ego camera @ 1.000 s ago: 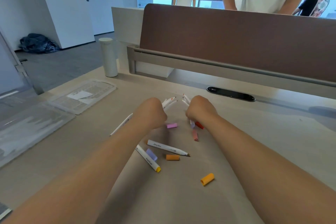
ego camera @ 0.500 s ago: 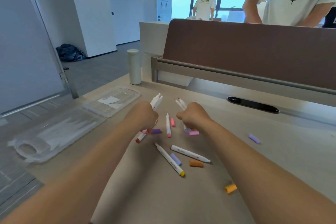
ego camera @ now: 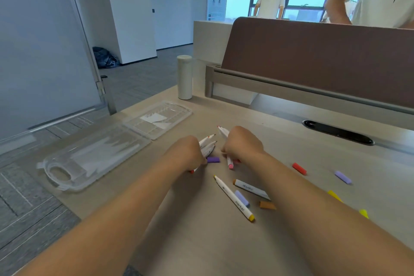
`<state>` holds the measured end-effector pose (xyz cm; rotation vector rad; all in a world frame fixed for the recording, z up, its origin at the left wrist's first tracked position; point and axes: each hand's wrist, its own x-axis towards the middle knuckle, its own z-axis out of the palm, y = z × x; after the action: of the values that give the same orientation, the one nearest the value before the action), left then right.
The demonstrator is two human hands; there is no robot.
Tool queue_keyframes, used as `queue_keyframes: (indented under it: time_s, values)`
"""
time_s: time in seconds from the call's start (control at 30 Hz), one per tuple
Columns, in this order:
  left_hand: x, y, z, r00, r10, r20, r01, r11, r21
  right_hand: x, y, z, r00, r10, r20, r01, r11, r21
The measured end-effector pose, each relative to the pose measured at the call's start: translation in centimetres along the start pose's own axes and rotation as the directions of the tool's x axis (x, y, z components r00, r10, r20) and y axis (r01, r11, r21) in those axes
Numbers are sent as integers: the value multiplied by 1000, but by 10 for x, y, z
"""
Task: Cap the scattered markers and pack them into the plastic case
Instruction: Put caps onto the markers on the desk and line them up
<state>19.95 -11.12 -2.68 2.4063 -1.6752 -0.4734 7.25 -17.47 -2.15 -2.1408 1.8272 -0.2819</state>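
- left hand (ego camera: 186,154): fist curled round a marker bundle (ego camera: 207,144), uncapped tips pointing up-right, away from body
- right hand (ego camera: 243,144): fist curled round a second bundle (ego camera: 229,161), long axis steep, tips leaning left
- purple cap (ego camera: 212,159): flat on desk (ego camera: 201,237) between the fists, just beside the left one, so left is nearer
- loose marker (ego camera: 234,198): lies nearer the body, long axis diagonal, right hand's side
- plastic case (ego camera: 96,157): open, well left of left hand, no markers in it
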Motion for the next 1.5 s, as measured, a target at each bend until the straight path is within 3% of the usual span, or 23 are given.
queue_keyframes:
  time_s: [0.27,0.4,0.57,0.93,1.3,1.5]
  values:
    - [-2,0,-1,999,-33,-8,32,996,-84,-9,-11,-6,989,55,136,-38,992,-124]
    - [-11,-7,-7,998,-58,1,57,978,-202,-13,-8,-8,996,36,84,-35,999,-13]
    - [-33,-5,-15,998,-69,-5,66,966,-252,-30,10,-32,988,88,125,-105,985,136]
    - [-83,25,1,996,-20,87,50,932,-359,-77,56,-61,995,20,103,-27,998,63]
    - [-101,50,20,989,-32,145,75,950,-304,-82,87,-53,996,-72,47,76,992,-96]
    - [-91,61,21,974,-39,224,83,978,-189,-84,85,-47,978,-150,147,176,966,-188]
